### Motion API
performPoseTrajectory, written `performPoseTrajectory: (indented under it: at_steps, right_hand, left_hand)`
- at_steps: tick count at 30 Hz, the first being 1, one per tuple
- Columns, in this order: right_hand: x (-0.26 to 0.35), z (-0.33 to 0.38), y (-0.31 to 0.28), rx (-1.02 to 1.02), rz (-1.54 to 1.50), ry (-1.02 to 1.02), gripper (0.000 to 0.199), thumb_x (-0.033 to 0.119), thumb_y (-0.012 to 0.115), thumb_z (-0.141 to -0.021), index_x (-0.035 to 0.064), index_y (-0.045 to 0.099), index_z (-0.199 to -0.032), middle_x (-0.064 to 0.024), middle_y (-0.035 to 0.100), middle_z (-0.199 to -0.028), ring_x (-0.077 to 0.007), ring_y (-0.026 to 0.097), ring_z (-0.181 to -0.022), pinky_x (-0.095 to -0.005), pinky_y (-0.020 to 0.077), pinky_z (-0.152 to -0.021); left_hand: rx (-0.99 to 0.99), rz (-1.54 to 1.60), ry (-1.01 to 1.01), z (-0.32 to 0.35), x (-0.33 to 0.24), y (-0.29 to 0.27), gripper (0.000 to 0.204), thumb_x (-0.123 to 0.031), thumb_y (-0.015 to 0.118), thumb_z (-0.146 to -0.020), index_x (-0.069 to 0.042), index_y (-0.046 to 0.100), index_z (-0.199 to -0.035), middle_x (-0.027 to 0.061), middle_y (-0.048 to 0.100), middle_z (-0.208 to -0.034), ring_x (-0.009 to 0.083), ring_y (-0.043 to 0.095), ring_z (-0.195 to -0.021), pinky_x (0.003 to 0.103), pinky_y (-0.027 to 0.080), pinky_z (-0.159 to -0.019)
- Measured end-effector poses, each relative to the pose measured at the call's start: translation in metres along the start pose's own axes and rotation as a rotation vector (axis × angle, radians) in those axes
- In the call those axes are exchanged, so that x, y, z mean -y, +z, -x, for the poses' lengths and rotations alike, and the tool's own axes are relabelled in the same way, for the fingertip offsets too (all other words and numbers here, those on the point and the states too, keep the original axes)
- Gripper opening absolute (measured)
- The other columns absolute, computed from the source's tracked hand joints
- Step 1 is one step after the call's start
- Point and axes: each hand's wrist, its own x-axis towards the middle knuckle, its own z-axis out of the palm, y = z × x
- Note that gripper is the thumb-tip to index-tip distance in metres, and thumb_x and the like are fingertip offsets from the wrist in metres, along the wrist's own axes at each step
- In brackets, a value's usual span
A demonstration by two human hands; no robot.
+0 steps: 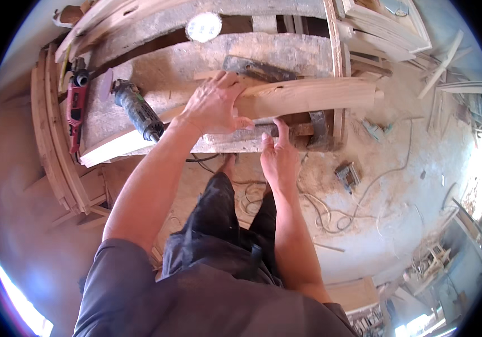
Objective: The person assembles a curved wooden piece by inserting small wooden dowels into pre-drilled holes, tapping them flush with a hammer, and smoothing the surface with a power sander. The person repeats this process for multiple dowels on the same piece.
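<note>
A long pale wooden board (308,94) lies slantwise across the workbench (196,59), its right end past the bench edge. My left hand (215,104) is closed over the board, fingers across its top and thumb at the near side. Just right of it, my right hand (280,157) has its index finger and thumb raised apart, the fingertip close to the board's near edge. I see nothing in that hand; its other fingers are mostly hidden. By its fingertip lies a wooden piece (304,129) beside a dark curved metal part (319,130). Behind the board rests a dark flat tool (257,68).
An angle grinder (140,112) with a purplish disc (106,85) lies left on the bench. Beyond it is a red power tool (76,104) by stacked planks (50,129). A small power tool (347,176) and loose cables (342,224) lie on the floor at right.
</note>
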Motion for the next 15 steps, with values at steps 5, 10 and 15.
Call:
performPoseTrajectory:
  at_steps: [5, 10, 15]
  right_hand:
    - [-0.029, 0.038, 0.019, -0.226, 0.105, 0.028, 0.033, 0.015, 0.069, -0.090, 0.0110, 0.061, -0.122, -0.0219, 0.070, -0.099, -0.0408, 0.068, -0.091, -0.0503, 0.0524, -0.073]
    - [-0.068, 0.084, 0.010, -0.482, -0.072, -0.037, 0.060, -0.008, 0.065, -0.083, 0.0082, 0.054, -0.140, -0.0098, 0.065, -0.106, -0.0182, 0.063, -0.089, -0.0346, 0.0511, -0.074]
    - [-0.005, 0.081, -0.064, -0.371, -0.276, 0.153, 0.070, -0.006, 0.061, -0.085, 0.0038, 0.043, -0.151, -0.0167, 0.062, -0.121, -0.0260, 0.065, -0.105, -0.0367, 0.0522, -0.088]
  left_hand:
    - [0.055, 0.017, -0.088, 0.001, 0.001, -0.008, 0.067, -0.048, 0.080, -0.078, 0.004, 0.067, -0.116, 0.0186, 0.056, -0.133, 0.0344, 0.049, -0.132, 0.044, 0.046, -0.109]
    - [0.098, 0.014, -0.078, -0.002, 0.002, -0.007, 0.067, -0.045, 0.075, -0.082, 0.006, 0.061, -0.124, 0.0190, 0.054, -0.136, 0.0329, 0.048, -0.133, 0.042, 0.044, -0.112]
    - [-0.088, -0.017, -0.096, -0.001, 0.010, 0.015, 0.068, -0.041, 0.083, -0.074, -0.003, 0.061, -0.126, 0.0148, 0.058, -0.124, 0.0326, 0.056, -0.122, 0.045, 0.052, -0.098]
